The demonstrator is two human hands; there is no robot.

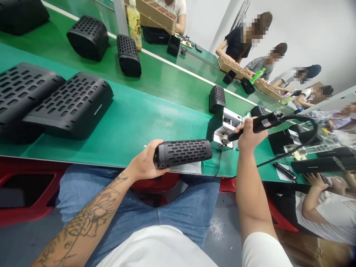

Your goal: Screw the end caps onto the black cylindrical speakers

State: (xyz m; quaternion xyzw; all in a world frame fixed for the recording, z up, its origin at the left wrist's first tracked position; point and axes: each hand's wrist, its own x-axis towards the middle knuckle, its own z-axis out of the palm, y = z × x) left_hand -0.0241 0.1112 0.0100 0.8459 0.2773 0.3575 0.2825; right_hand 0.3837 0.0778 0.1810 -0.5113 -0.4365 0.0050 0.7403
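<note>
My left hand (146, 161) is wrapped round one end of a black speaker housing (186, 152) with slotted holes, held level over the table's front edge. My right hand (250, 137) grips a black electric screwdriver (265, 122), its cable looping off to the right. The screwdriver's tip end points left at a small metal screw feeder (225, 129), close to its front opening; whether it touches cannot be made out. Beneath the held housing, a clear plastic bag (187, 168) lies partly hidden at the table edge.
Large slotted black housings (75, 104) lie on the green table (139, 115) at left. Smaller ones stand along the green conveyor (172, 79), near a yellow drink bottle (134, 26). Co-workers sit across and at right, where a person's hand (317, 181) is near another housing.
</note>
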